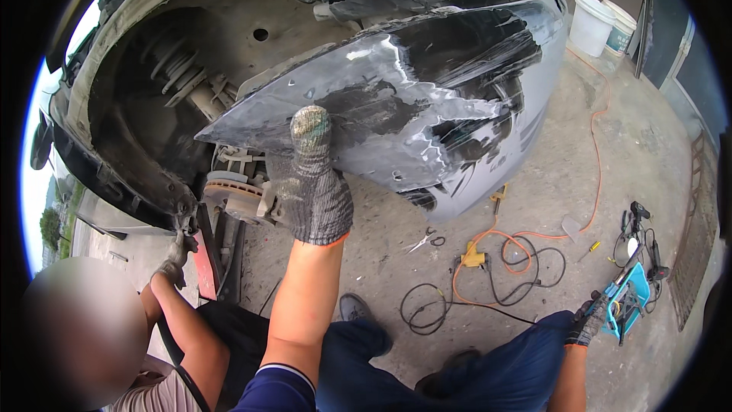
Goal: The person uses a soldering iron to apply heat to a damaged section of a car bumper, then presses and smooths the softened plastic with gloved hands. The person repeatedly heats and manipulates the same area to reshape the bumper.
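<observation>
My left hand (309, 183), in a grey knit glove with an orange cuff, grips the pointed end of a car bumper (374, 152). Its thumb lies over the outer face, and the fingers are hidden behind the edge. The bumper's grey paint is scraped through to black, with a jagged white-edged patch across it. Low at the right, beside my thigh, my gloved right hand (589, 320) is closed around a slim tool with a long grey-blue shaft (621, 273), whose kind I cannot make out. Under that shaft sits a teal basket (630, 301) of tools.
An open wheel arch with a coil spring (177, 72) and brake disc (232, 192) is at the left. A co-worker's gloved hand (174, 259) touches its lower edge beside a red bar (204, 263). Scissors (425, 239), an orange cable (596, 145) and white buckets (592, 24) are on the floor.
</observation>
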Action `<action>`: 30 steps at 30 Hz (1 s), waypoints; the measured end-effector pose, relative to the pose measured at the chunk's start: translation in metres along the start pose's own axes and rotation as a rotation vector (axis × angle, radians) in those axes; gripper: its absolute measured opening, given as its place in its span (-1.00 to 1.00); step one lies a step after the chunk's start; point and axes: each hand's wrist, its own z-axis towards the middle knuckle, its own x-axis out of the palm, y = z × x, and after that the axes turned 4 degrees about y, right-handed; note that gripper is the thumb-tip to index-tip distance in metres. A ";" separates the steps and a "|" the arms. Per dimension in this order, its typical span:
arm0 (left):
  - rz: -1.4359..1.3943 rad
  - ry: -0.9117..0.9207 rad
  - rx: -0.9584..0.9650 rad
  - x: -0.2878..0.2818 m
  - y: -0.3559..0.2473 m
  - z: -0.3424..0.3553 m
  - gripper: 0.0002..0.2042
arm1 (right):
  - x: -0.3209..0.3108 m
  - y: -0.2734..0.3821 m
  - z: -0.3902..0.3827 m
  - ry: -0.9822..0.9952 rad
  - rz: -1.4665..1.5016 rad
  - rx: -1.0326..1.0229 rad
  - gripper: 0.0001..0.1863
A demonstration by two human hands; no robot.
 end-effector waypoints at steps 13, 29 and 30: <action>0.000 -0.060 0.007 0.024 -0.029 -0.006 -0.55 | -0.040 -0.020 0.026 0.015 0.053 0.114 -0.51; 0.252 -0.152 0.285 -0.018 -0.036 0.013 -0.67 | -0.070 -0.029 0.062 0.320 0.248 0.281 -0.59; 0.304 -0.191 0.280 -0.025 -0.033 0.014 -0.70 | -0.059 -0.027 0.057 0.271 0.204 0.271 -0.58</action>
